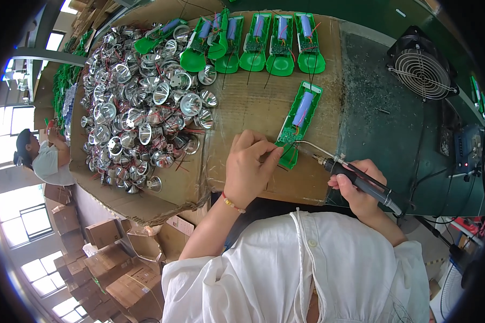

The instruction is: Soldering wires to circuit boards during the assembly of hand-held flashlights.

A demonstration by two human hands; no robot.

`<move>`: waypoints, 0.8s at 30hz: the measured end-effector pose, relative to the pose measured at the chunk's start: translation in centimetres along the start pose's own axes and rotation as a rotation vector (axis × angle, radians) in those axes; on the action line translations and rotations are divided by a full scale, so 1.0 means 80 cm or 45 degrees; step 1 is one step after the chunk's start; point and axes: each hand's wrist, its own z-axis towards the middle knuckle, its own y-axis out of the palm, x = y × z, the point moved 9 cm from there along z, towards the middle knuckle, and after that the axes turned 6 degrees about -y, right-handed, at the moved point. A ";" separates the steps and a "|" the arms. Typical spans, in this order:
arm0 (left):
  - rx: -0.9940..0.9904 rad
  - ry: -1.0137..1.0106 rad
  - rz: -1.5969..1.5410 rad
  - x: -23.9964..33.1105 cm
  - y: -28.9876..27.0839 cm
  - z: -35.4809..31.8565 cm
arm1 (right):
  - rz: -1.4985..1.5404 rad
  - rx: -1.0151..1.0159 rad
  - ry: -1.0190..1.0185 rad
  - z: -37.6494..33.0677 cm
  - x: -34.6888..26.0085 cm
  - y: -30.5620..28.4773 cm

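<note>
Pinching thin wires at the near end of a green plastic torch half-shell w/ blue cylindrical battery (299,121), left hand (249,169) has thumb & forefinger closed tight, other fingers curled. Right hand (361,188) is wrapped round the black-handled soldering iron (355,180), fingers clenched on the grip; its bent metal tip reaches the same near end of the shell, just beside the left fingertips. Shell lies on a brown cardboard sheet (242,107) over the dark green bench. More green shells w/ batteries (275,43) sit in a row at the far edge. Heap of shiny silver cone reflectors (145,102) on the left. Small black fan (421,64) far right.
</note>
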 end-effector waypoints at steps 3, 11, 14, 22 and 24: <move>-0.014 -0.008 -0.064 -0.006 0.011 -0.001 | 0.022 0.021 0.038 0.001 0.003 0.003; -0.020 -0.014 -0.062 -0.011 0.018 0.001 | -0.031 -0.003 0.080 0.004 0.004 0.007; -0.012 -0.024 -0.062 -0.010 0.016 0.000 | 0.012 0.050 0.111 0.008 0.001 0.007; -0.021 -0.076 -0.091 -0.016 0.019 0.002 | 0.201 0.224 0.332 0.003 0.014 0.001; -0.030 -0.099 -0.106 -0.017 0.020 0.002 | 0.081 0.189 0.156 0.004 0.000 -0.004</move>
